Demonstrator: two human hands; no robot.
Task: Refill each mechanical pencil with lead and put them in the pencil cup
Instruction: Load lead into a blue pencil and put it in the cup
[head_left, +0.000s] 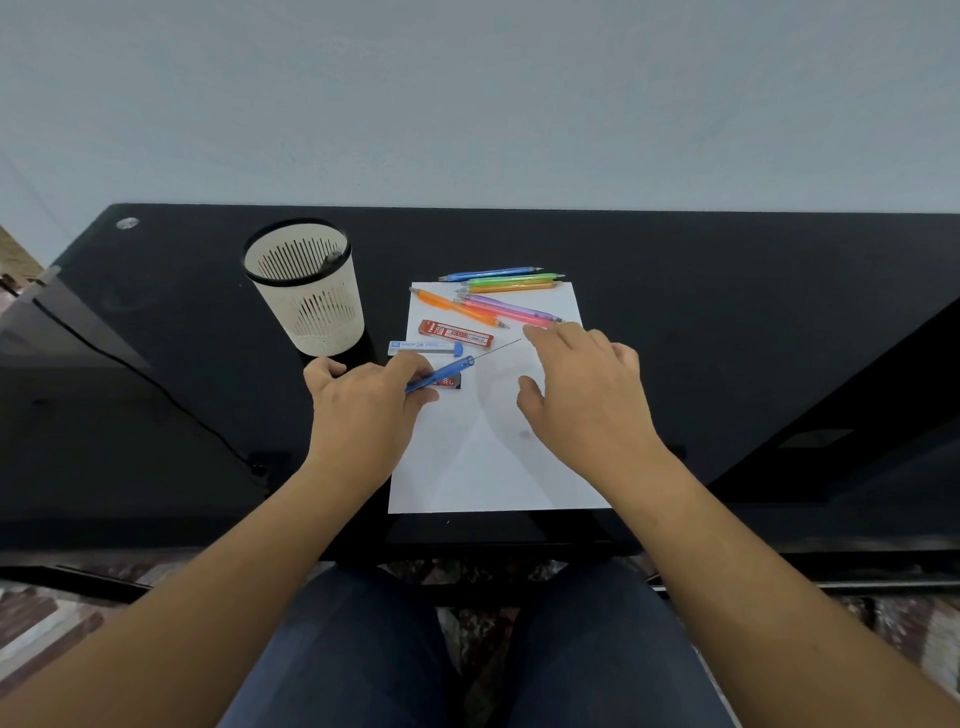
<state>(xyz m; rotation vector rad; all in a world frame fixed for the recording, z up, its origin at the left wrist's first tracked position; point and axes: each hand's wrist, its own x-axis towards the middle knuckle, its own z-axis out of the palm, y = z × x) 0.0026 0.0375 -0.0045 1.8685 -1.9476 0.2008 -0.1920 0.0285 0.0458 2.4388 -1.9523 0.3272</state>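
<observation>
Desk workstation; home or office cannot be determined. Indicated by: glossy black desk (727, 286) set against plain pale wall (467, 104), paper sheet (493, 457), slotted cup (306, 291), pencils (511, 280) and lead cases (456, 333) laid out, cable (156, 387) run across desktop, patterned floor tiles (47, 623) below.

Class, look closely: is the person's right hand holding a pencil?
No, the right hand is open over the paper, holding nothing, while the left hand holds a blue pencil.

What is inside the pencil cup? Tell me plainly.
Inside the pencil cup, one small grey end shows against the far inner wall, perhaps a pencil's. The near wall hides the bottom, so nothing lower can be told.
</observation>
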